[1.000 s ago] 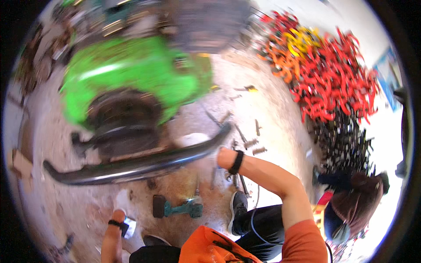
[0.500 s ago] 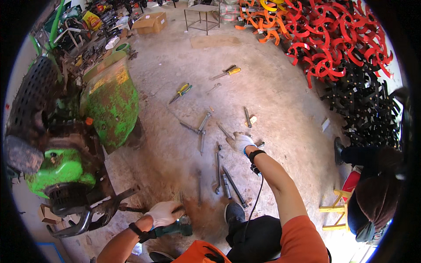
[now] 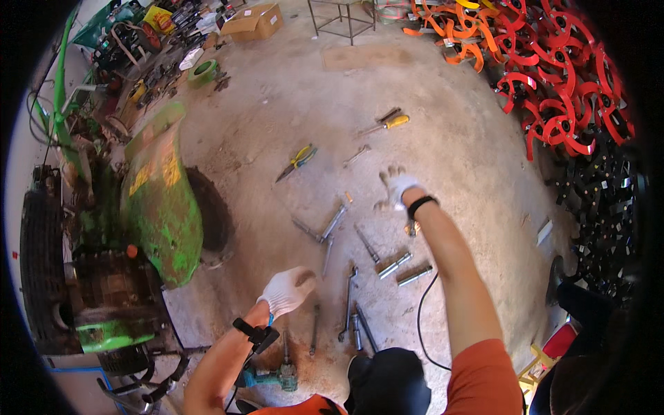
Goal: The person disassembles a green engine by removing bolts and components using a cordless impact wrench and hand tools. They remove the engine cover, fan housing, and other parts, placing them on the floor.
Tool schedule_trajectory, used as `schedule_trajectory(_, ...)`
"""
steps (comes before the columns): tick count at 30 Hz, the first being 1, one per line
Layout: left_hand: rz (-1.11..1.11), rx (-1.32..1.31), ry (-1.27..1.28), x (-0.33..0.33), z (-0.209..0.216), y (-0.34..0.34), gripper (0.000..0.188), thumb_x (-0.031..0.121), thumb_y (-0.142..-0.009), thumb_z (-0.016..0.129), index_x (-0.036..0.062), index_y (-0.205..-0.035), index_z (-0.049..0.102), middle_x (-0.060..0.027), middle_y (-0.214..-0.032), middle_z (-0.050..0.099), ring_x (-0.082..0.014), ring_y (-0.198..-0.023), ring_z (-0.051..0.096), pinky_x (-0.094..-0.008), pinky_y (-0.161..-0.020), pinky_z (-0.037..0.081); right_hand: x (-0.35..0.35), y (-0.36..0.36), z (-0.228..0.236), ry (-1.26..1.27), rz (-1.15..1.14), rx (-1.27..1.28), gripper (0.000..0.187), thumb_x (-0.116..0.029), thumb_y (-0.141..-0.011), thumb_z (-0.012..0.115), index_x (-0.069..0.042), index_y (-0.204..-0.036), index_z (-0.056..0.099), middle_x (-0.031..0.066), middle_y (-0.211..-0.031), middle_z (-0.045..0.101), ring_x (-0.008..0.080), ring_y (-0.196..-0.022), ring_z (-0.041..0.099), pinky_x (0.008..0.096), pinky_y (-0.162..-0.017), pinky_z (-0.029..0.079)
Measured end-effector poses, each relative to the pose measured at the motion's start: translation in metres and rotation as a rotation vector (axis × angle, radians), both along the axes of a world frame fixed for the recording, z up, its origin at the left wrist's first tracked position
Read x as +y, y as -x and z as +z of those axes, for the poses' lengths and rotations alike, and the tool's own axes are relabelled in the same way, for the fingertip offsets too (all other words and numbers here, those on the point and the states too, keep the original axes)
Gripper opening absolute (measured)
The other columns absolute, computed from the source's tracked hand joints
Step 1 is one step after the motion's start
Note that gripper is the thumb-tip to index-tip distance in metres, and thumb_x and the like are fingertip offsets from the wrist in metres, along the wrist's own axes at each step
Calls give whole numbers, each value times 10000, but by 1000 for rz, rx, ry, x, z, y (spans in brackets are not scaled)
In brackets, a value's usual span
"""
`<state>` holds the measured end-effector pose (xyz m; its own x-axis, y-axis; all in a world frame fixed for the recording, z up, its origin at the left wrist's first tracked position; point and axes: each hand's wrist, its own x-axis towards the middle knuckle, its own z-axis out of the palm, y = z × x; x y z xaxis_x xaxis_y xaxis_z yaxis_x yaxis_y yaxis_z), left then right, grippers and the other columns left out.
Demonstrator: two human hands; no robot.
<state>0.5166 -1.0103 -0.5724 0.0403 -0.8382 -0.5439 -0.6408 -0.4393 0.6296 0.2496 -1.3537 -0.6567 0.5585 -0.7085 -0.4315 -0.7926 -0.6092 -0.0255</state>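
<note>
Taking the view as a clock face, a green, mud-caked sheet-metal machine with a black tyre (image 3: 166, 214) fills nine o'clock and blocks the floor on that side. Red curved metal blades (image 3: 560, 76) lie heaped at two, orange curved blades (image 3: 467, 31) at one, black metal pieces (image 3: 598, 214) at three. A dark-clothed person (image 3: 581, 360) sits at four, beside a yellow-framed stool (image 3: 536, 366). A grey metal stool frame (image 3: 346, 24) stands at twelve. A thin black cable (image 3: 420, 325) hangs from the right wrist, and a teal power tool (image 3: 280, 377) at half past six is partly behind the left forearm.

The brown cardboard box (image 3: 254, 22) at eleven has raised flaps; its contents cannot be made out.

The white-gloved right hand (image 3: 397, 185) is released, fingers splayed above the floor at one to two, near two silver metal tubes (image 3: 395, 265) at four to five. The white-gloved left hand (image 3: 287, 290) curls at seven; whether it grips something cannot be told. Near its fingertips, just below centre, lies a grey three-armed metal wrench (image 3: 335, 223).
</note>
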Motion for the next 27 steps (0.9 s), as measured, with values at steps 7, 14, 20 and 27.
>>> schedule_trajectory(7, 79, -38, -81, -70, -33, -12, 437, 285, -1095, 715, -5, -1422, 708, -184, -1247, 816, -226, -1123, 765, -364, -977, 591, 73, -3, -104, -75, -121, 100, 1323, -922, -854, 631, -126, -1811, 182, 277, -1867, 99, 539, -1711, 65, 816, -1298, 19)
schedule_trajectory(14, 100, -111, 68, -232, -92, -3, 403, 344, -1067, 663, 58, -1328, 772, -247, -1269, 783, -424, -1230, 747, -451, -1055, 586, 72, 4, -133, -163, -182, -15, 1241, -715, -864, 777, -112, -1796, 222, 241, -1878, 32, 561, -1705, 11, 820, -1296, 31)
schedule_trajectory(20, -64, -262, 455, -411, -126, 39, 320, 285, -1041, 652, 89, -1248, 797, -237, -1197, 784, -447, -1133, 746, -513, -994, 598, 70, 10, -134, -263, -182, -106, 1291, -787, -825, 780, -103, -1788, 260, 287, -1865, 21, 586, -1697, -26, 844, -1273, 66)
schedule_trajectory(27, -73, -350, 609, -577, -173, 90, 228, 233, -1021, 663, 113, -1161, 796, -226, -1148, 781, -451, -1113, 745, -552, -968, 593, 70, 9, -132, -309, -182, -83, 1070, -783, -918, 673, -124, -1728, 440, 225, -1867, 138, 531, -1704, 78, 823, -1277, 123)
